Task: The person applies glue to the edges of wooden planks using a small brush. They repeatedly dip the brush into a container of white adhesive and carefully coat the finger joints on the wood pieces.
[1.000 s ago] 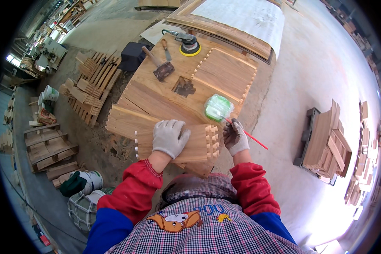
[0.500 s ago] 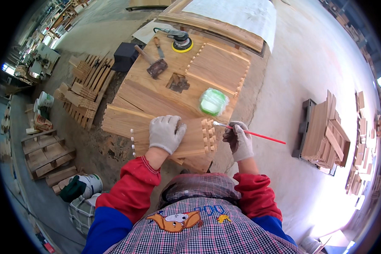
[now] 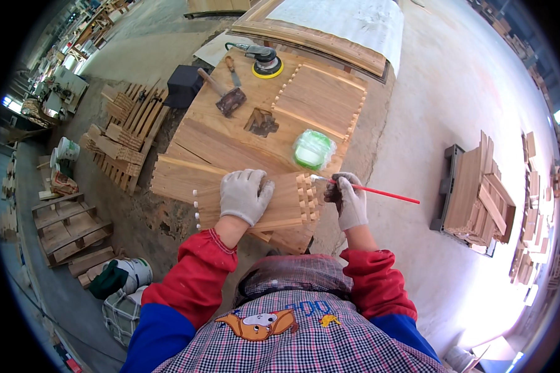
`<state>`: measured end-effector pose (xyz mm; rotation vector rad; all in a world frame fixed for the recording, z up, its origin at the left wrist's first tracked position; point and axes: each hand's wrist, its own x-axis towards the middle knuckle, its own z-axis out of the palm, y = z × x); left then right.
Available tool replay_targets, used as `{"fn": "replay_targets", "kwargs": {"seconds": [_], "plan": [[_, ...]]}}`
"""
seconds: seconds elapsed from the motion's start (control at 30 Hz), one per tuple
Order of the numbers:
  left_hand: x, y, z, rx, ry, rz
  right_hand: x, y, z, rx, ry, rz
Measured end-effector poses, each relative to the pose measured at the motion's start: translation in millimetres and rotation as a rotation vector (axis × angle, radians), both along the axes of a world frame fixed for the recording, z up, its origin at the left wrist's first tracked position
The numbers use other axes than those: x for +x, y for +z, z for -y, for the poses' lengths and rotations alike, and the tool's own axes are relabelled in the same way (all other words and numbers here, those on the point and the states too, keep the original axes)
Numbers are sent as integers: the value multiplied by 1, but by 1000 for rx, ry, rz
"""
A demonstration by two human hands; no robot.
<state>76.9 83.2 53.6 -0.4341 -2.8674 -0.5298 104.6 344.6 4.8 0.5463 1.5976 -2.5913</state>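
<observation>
My left hand, in a pale glove, lies over a wooden board with jointed ends and grips it near its left part. White stuff coats the fingers at the board's left end. Several rows of joint fingers show at its right end. A thin brush with a red handle is pinched in my right hand, whose glove is darkly stained at the fingertips. The brush's white tip is at the upper right corner of the board. Just beyond lies a green-and-white tub wrapped in clear plastic.
On the wooden workbench lie a jointed panel, a mallet, a chisel and a sander with a yellow-edged pad. Stacked boards stand on a pallet at left and on a dark base at right.
My right hand and the brush have shifted slightly left, bringing the white tip closer to the board's jointed end. My left hand stays on the board.
</observation>
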Motion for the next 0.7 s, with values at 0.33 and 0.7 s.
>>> {"fn": "replay_targets", "kwargs": {"seconds": [0.33, 0.7], "plan": [[0, 0, 0, -6, 9, 19, 9, 8, 0, 80, 7, 29], [0, 2, 1, -6, -1, 17, -13, 20, 4, 138, 15, -17]]}}
